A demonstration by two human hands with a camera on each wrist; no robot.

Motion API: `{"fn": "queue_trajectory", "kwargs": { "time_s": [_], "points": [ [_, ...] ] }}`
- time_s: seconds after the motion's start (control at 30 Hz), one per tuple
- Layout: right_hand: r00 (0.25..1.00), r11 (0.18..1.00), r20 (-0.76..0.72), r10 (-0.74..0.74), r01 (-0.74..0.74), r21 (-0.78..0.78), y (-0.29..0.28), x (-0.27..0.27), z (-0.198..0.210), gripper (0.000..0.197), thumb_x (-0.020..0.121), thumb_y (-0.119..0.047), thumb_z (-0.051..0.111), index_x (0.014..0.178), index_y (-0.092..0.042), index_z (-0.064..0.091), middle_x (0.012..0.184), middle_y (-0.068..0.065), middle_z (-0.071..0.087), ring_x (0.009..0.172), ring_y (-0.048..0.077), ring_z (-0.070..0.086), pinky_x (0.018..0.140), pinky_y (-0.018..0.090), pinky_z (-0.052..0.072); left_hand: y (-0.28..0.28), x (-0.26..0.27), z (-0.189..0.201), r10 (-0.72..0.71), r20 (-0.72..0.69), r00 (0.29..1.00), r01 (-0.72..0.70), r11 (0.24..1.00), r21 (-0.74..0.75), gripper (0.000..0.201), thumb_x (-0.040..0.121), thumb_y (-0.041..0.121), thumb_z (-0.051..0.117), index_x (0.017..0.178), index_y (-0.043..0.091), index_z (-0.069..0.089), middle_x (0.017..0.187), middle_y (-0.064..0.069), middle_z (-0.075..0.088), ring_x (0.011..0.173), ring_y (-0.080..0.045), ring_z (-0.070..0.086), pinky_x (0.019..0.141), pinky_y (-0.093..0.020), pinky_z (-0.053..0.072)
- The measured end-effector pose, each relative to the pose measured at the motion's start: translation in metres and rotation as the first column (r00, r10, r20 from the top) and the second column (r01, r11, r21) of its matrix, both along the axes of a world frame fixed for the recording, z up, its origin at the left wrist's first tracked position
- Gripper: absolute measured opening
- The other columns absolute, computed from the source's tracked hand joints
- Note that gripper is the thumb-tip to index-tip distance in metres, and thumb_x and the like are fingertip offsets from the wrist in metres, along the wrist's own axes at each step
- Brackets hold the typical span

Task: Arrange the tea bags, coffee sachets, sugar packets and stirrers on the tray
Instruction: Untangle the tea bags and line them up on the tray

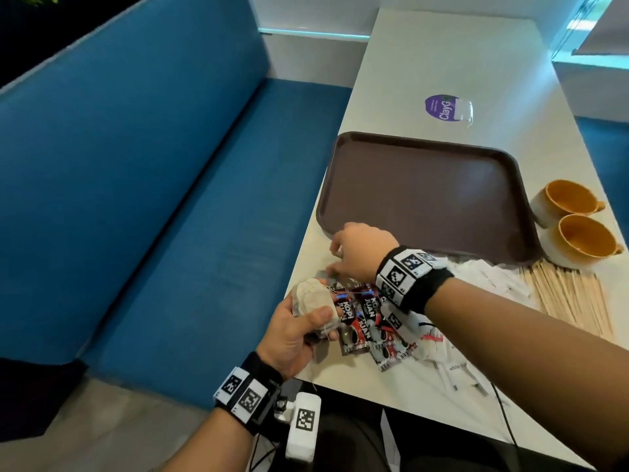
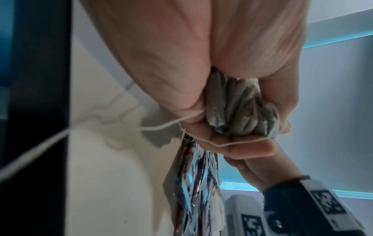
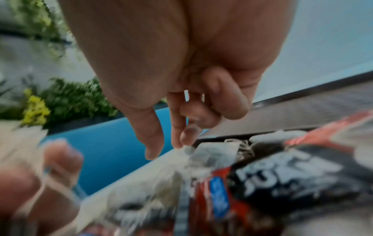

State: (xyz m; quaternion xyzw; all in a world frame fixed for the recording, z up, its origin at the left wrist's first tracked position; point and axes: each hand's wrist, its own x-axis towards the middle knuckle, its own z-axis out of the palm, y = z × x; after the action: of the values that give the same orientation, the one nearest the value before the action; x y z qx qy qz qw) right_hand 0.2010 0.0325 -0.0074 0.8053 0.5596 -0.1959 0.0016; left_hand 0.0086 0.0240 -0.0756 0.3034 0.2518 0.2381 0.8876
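Note:
My left hand (image 1: 299, 330) grips a bunch of beige tea bags (image 1: 313, 299), whose strings hang loose. The left wrist view shows those tea bags (image 2: 240, 108) squeezed in the left hand (image 2: 232, 143). My right hand (image 1: 335, 264) reaches down by the brown tray's (image 1: 425, 192) near-left corner. There my right hand's (image 3: 165, 148) thumb and index finger are apart, and the index tip touches a tea bag (image 3: 212, 151) lying on the table. Red-and-black coffee sachets (image 1: 371, 321) lie under my right wrist. White sugar packets (image 1: 493, 281) and wooden stirrers (image 1: 571, 298) lie to the right.
Nothing lies on the tray. Two orange-lined cups (image 1: 575, 219) stand at its right side. A purple sticker (image 1: 440, 108) marks the table beyond it. A blue bench (image 1: 170, 199) runs along the table's left edge, close to both hands.

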Motion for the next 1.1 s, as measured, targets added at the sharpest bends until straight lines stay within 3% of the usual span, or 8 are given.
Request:
{"fn": "queue_trajectory", "kwargs": {
  "time_s": [0.1,0.2,0.37,0.53,0.67,0.8,0.93,1.1],
  "points": [
    [0.999,1.000,0.047,-0.008,0.008,-0.019,0.004,-0.009,-0.007,0.037,0.083,-0.054,0.074,0.103,-0.023,0.069,0.111,-0.002,0.053,0.093,0.027,0.062,0.081,0.038,0.050,0.000,-0.001,-0.002,0.007,-0.011,1.000,-0.007,1.000,-0.007,0.082,0.056,0.015,0.099,0.124,0.006,0.054,0.095,-0.020,0.059,0.074,-0.026,0.064,0.051,-0.033,0.054],
    [0.995,0.997,-0.065,-0.080,0.081,0.018,0.004,-0.009,-0.010,0.015,0.081,-0.043,0.078,0.087,-0.033,0.068,0.103,-0.008,0.050,0.094,0.023,0.062,0.076,0.035,0.048,0.000,-0.002,-0.002,0.008,-0.016,1.000,-0.008,1.000,-0.006,0.082,0.057,0.015,0.099,0.125,0.005,0.054,0.097,-0.024,0.057,0.074,-0.026,0.065,0.052,-0.033,0.054],
    [0.964,0.989,-0.245,-0.104,0.127,0.081,-0.003,-0.002,-0.012,0.013,0.079,-0.031,0.082,0.078,-0.028,0.070,0.086,-0.011,0.060,0.083,0.014,0.063,0.071,0.029,0.052,-0.001,-0.001,0.001,0.013,-0.030,0.999,-0.013,1.000,0.002,0.081,0.054,0.018,0.101,0.121,0.006,0.057,0.095,-0.024,0.059,0.073,-0.027,0.064,0.052,-0.033,0.054],
    [0.839,0.945,-0.526,-0.139,0.271,0.183,-0.020,0.016,0.009,0.016,0.078,-0.028,0.088,0.080,-0.021,0.073,0.080,-0.004,0.075,0.070,0.006,0.065,0.068,0.022,0.052,0.003,0.000,0.005,0.067,-0.068,0.995,-0.064,0.997,0.047,0.086,0.056,0.022,0.100,0.126,0.003,0.054,0.099,-0.021,0.062,0.077,-0.027,0.066,0.053,-0.032,0.055],
    [0.754,0.893,-0.644,-0.127,0.370,0.257,-0.024,0.045,0.032,0.013,0.082,-0.024,0.085,0.086,-0.016,0.075,0.080,0.002,0.077,0.066,0.010,0.067,0.067,0.027,0.057,0.010,0.003,0.006,0.139,-0.069,0.988,-0.135,0.989,0.055,0.065,0.062,0.018,0.094,0.115,0.009,0.059,0.095,-0.014,0.065,0.076,-0.026,0.066,0.054,-0.032,0.052],
    [0.767,0.781,-0.617,-0.175,0.490,0.388,-0.006,0.094,0.047,0.010,0.084,-0.021,0.083,0.089,-0.016,0.076,0.076,0.003,0.074,0.064,0.013,0.064,0.064,0.030,0.056,0.011,0.002,-0.004,0.134,-0.158,0.978,-0.121,0.989,0.089,0.060,0.062,0.017,0.090,0.115,0.013,0.063,0.098,-0.015,0.067,0.082,-0.029,0.066,0.062,-0.036,0.054],
    [0.808,0.734,-0.528,-0.260,0.521,0.436,0.024,0.146,0.048,0.012,0.087,-0.025,0.080,0.097,-0.017,0.079,0.085,0.005,0.076,0.076,0.018,0.071,0.081,0.038,0.062,0.014,-0.001,-0.007,0.086,-0.191,0.978,-0.062,0.990,0.130,0.065,0.055,0.025,0.099,0.112,0.019,0.069,0.101,-0.016,0.064,0.089,-0.032,0.064,0.068,-0.040,0.057],
    [0.914,0.856,-0.323,-0.246,0.361,0.369,0.064,0.174,0.039,0.015,0.093,-0.029,0.073,0.103,-0.021,0.080,0.092,-0.002,0.077,0.088,0.013,0.070,0.087,0.029,0.053,0.016,0.004,-0.005,0.147,-0.287,0.947,-0.047,0.943,0.328,0.073,0.045,0.042,0.102,0.107,0.022,0.070,0.092,-0.009,0.064,0.081,-0.026,0.063,0.072,-0.039,0.055]
  ]
}}
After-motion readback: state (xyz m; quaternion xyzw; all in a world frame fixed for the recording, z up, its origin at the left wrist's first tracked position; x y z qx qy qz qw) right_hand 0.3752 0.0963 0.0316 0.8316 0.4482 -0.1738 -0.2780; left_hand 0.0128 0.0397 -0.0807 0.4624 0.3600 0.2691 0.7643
